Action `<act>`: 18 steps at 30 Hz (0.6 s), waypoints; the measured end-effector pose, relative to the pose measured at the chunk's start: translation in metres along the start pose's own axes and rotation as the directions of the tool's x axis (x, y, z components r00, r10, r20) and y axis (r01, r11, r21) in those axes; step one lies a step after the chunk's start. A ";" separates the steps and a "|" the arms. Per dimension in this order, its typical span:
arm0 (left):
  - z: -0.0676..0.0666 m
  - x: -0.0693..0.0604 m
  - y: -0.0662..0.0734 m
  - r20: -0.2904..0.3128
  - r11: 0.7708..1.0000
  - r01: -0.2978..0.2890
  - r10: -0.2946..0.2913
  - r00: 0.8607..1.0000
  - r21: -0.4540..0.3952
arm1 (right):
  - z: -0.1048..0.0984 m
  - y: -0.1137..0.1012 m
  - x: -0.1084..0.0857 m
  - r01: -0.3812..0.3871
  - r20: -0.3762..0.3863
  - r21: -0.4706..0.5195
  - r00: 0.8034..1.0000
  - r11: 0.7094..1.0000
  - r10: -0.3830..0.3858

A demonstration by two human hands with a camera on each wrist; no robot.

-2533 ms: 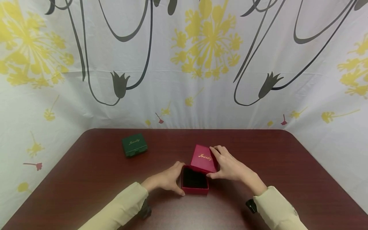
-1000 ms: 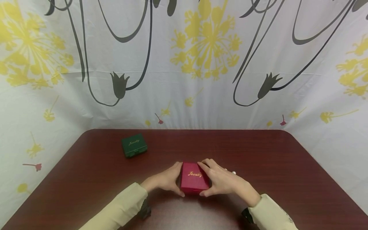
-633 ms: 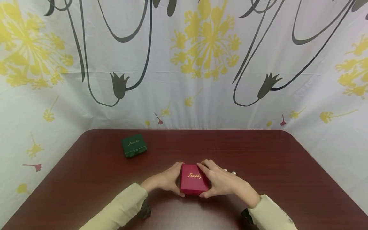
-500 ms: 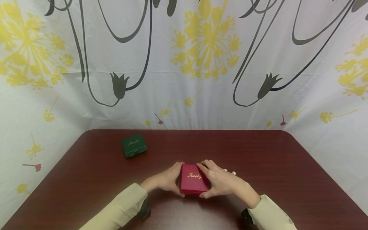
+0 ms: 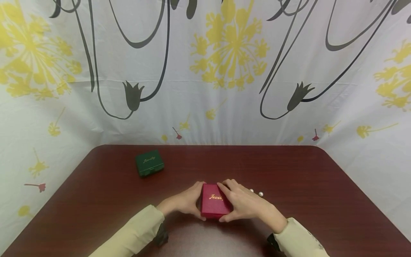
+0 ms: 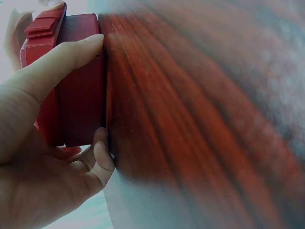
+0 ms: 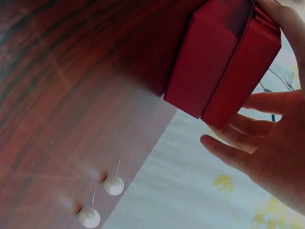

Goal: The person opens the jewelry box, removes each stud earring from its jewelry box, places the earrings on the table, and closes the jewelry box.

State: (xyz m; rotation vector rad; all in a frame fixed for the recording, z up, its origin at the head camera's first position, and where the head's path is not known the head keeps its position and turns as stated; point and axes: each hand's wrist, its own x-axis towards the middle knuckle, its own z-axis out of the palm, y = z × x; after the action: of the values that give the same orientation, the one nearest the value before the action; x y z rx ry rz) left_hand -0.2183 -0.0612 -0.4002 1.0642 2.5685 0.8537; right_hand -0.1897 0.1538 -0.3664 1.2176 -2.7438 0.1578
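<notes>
One left hand (image 5: pixel 183 201), one right hand (image 5: pixel 242 203) grip red square lidded box (image 5: pixel 210 206); careless right-hand sweep could roll round white pearl earrings (image 7: pixel 114 185) off red-brown wood-grain tabletop (image 5: pixel 302 185).

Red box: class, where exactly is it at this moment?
In the head view, the red box sits on the table, below the picture's centre, between the left hand and the right hand, with the green box farther back to the left.
</notes>
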 end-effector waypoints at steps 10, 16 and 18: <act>0.002 0.001 -0.004 -0.017 0.999 -0.049 0.049 0.999 0.013 | 0.004 -0.005 0.007 0.047 -0.057 -0.073 0.997 0.996 -0.051; 0.002 0.000 -0.003 -0.020 0.998 -0.057 0.057 0.998 0.009 | 0.004 -0.004 0.009 0.037 -0.059 -0.073 0.997 0.997 -0.041; 0.002 0.000 -0.002 -0.024 0.998 -0.059 0.059 0.998 0.008 | 0.003 -0.004 0.009 0.031 -0.054 -0.070 0.998 0.997 -0.035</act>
State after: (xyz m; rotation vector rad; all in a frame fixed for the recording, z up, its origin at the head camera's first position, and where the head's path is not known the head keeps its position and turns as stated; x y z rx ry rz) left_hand -0.2187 -0.0617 -0.4031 1.1437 2.5739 0.8766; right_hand -0.1932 0.1442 -0.3677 1.2214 -2.6572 0.0906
